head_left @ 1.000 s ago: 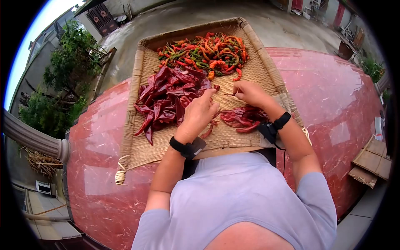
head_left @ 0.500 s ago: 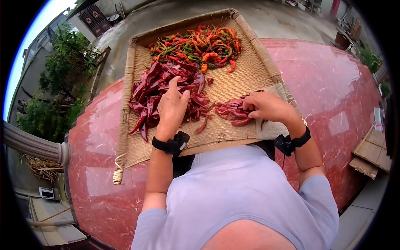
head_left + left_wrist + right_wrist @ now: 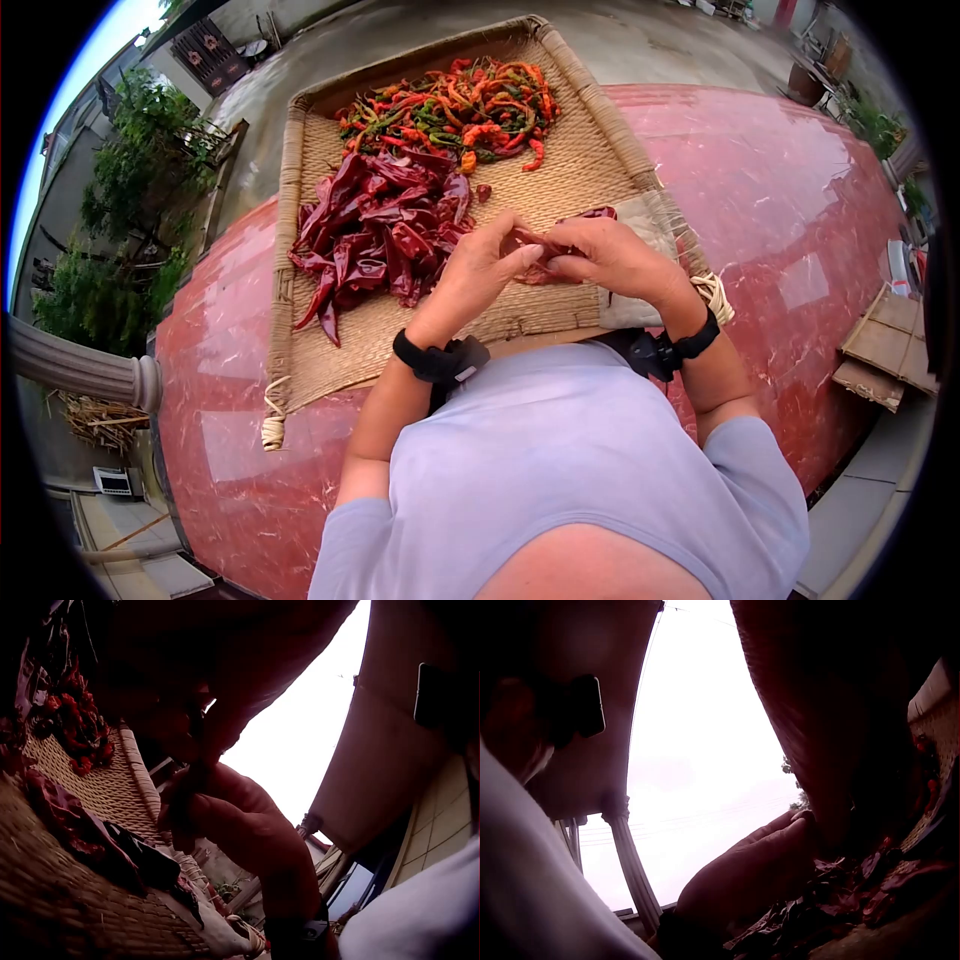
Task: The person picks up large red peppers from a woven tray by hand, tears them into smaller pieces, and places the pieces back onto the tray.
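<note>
Over the near right part of a woven tray [image 3: 590,170], my two hands meet fingertip to fingertip. The left hand [image 3: 478,272] and right hand [image 3: 620,262] pinch a dried red chili pepper [image 3: 530,238] between them, mostly hidden by the fingers. Beneath them lies a small heap of flattened red peppers [image 3: 541,272], partly covered. Left of my left hand is a large pile of glossy dark red dried peppers [image 3: 385,225]. Both wrist views are dark; the left one shows the right hand's [image 3: 251,825] bent fingers against the other hand.
Thin red, orange and green chilies [image 3: 455,110] are heaped at the tray's far end. A pale cloth patch [image 3: 640,225] lies at its right edge. One small pepper piece [image 3: 484,192] sits apart. Underneath is a glossy red stone surface [image 3: 760,220].
Half a second ago the left hand hovered over the dark pile and the right hand reached into the small heap. Both have since come together, with a pepper between their fingers.
</note>
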A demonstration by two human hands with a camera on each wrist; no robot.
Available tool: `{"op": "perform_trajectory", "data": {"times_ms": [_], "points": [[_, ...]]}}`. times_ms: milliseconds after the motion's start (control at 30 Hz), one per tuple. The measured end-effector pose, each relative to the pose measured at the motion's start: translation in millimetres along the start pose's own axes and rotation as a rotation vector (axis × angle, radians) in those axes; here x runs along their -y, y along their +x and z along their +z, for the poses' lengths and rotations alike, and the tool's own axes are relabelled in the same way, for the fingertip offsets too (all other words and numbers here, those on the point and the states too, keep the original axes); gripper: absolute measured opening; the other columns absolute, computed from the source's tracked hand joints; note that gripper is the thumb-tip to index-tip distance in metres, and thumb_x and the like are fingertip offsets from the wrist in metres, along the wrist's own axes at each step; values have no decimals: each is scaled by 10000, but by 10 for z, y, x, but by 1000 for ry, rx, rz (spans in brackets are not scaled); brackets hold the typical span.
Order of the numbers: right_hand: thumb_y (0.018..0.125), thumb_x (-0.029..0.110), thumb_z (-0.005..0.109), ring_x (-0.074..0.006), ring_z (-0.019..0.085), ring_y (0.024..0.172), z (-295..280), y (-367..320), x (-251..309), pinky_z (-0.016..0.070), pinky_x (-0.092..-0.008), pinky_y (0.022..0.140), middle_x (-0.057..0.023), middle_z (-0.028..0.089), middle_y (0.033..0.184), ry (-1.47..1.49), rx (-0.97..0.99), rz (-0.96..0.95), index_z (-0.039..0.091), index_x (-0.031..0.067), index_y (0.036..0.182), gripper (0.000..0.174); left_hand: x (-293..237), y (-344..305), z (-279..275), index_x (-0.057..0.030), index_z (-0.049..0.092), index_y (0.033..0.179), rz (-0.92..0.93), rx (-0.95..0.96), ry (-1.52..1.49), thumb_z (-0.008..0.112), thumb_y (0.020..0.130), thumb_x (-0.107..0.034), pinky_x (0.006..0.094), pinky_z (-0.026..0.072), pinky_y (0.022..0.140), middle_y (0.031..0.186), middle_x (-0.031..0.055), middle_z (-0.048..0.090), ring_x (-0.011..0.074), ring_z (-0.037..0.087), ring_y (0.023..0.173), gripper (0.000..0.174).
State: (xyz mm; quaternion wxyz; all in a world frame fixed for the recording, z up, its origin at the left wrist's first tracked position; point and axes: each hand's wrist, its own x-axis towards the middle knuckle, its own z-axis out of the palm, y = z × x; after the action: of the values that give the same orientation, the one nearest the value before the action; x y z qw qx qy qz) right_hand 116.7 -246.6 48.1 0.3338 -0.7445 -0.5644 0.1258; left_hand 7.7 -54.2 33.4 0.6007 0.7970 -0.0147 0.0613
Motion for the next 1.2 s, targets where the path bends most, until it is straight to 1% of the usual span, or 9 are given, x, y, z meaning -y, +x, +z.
{"op": "perform_trajectory", "data": {"times_ms": [33, 100, 167, 300, 333, 433, 533, 867, 1200], "points": [[870, 155, 641, -311, 638, 856, -18, -17, -10, 495, -391, 762, -174, 648, 924, 68, -51, 52, 634, 11, 1047, 228, -189, -65, -27, -38, 595, 1064, -150, -36, 6, 669, 947, -156, 207, 407, 580, 846, -3, 639, 40, 520, 711, 182], [866, 153, 647, -278, 642, 835, -98, -95, -32, 503, -373, 754, -160, 654, 928, 206, -148, 155, 637, 10, 1062, 243, 37, -92, -180, -50, 598, 1051, -59, -179, 39, 656, 956, -176, 188, 370, 549, 775, -24, 597, 20, 496, 679, 167], [853, 125, 646, -246, 633, 811, -236, -252, -60, 509, -350, 751, -135, 658, 933, 47, -228, 240, 647, 16, 1073, 245, -82, -176, -375, -4, 610, 1042, -155, -363, 79, 661, 934, -137, 242, 469, 620, 763, 25, 636, 88, 579, 700, 179], [838, 90, 640, -264, 630, 837, -336, -546, -134, 510, -359, 767, -127, 648, 959, -46, -229, 420, 662, 48, 1061, 228, 36, -301, -712, -8, 531, 1253, -161, -671, 295, 662, 924, -144, 260, 452, 618, 707, -1, 584, 87, 529, 645, 379], [833, 82, 639, -271, 632, 860, -342, -605, -146, 510, -365, 778, -126, 643, 972, -76, -204, 455, 667, 60, 1057, 227, 52, -308, -746, 10, 436, 1394, -131, -719, 362, 661, 919, -144, 217, 374, 587, 649, -58, 465, 60, 423, 609, 548], [813, 62, 640, -301, 619, 965, -239, -760, -291, 504, -390, 821, -130, 615, 1019, -308, -183, 376, 675, 96, 1054, 247, -4, -322, -687, 7, 346, 1476, -174, -741, 330, 667, 916, -135, 214, 380, 605, 634, -50, 462, 54, 426, 615, 661], [796, 64, 650, -319, 593, 1043, -108, -745, -440, 493, -409, 856, -116, 595, 1035, -364, -187, 362, 679, 134, 1058, 274, -30, -305, -606, -19, 386, 1463, -160, -578, 350, 667, 906, -144, 279, 470, 663, 704, 14, 538, 112, 527, 660, 636], [830, 134, 673, -301, 593, 978, -36, -565, -337, 489, -400, 828, -94, 577, 995, -407, -96, 322, 677, 146, 1050, 221, -98, -68, -295, -20, 550, 1319, -127, 6, 231, 638, 949, -172, 236, 415, 616, 754, -26, 502, 66, 475, 697, 409], [840, 112, 643, -311, 589, 952, -422, -359, -367, 482, -395, 824, -125, 576, 978, -283, -137, 184, 669, 74, 1003, 169, 283, 105, -249, -40, 581, 1269, -192, 161, 58, 635, 974, -239, 245, 427, 563, 760, -22, 527, 65, 487, 646, 359]]}}
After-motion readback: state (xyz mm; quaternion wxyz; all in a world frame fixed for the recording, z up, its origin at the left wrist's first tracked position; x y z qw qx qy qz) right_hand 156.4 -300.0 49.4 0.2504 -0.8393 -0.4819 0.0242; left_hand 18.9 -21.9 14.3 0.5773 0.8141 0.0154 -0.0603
